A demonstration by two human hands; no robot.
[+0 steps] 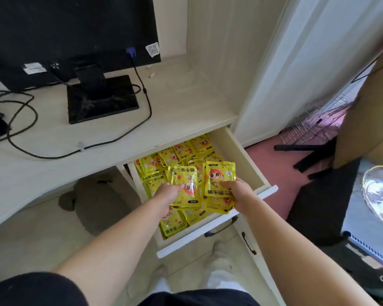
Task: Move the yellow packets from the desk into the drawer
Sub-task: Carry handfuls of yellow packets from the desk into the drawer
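Note:
The cream drawer [248, 160] under the desk stands pulled out, filled with several yellow packets [175, 153] printed with a cartoon figure. My left hand [167, 193] grips one yellow packet [187, 180] over the drawer's middle. My right hand [239, 192] holds another yellow packet [219, 175], with more packets stacked beneath it, just above the drawer's front right part. Both packets hover over the pile inside. No yellow packet lies on the visible desk top [175, 111].
A black monitor [71, 29] on its stand [102, 100] with black cables [146, 100] occupies the desk. A white cabinet wall [263, 74] rises right of the drawer. Below it is a cupboard door handle [249, 244]. My feet [219, 257] are on the floor.

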